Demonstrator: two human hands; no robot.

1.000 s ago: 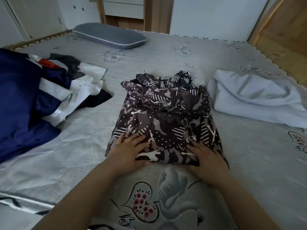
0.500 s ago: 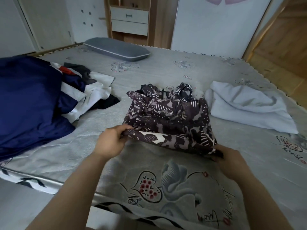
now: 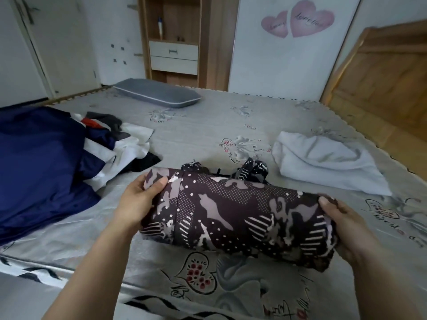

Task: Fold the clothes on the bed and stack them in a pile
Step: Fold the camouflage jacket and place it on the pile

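Patterned garment [image 3: 233, 215] now folded over and lifted off the bed [image 3: 208, 125], left hand [image 3: 141, 202] and right hand [image 3: 346, 225] each clenched on 1 end, white cloth [image 3: 323, 162] beside it.

You're looking at a bed [image 3: 208, 125] covered in a grey sheet printed with hearts and swans, and a handful of stuff is sitting right on it. A grey pillow [image 3: 157, 92] is lying flat at the far end. A heap of navy, white and black clothes [image 3: 57, 158] is piling up along your left side. A white folded cloth [image 3: 323, 162] is resting over on the right. The dark patterned garment [image 3: 231, 215] is bunching up near the front edge; can't really tell if its underside is still touching the sheet.
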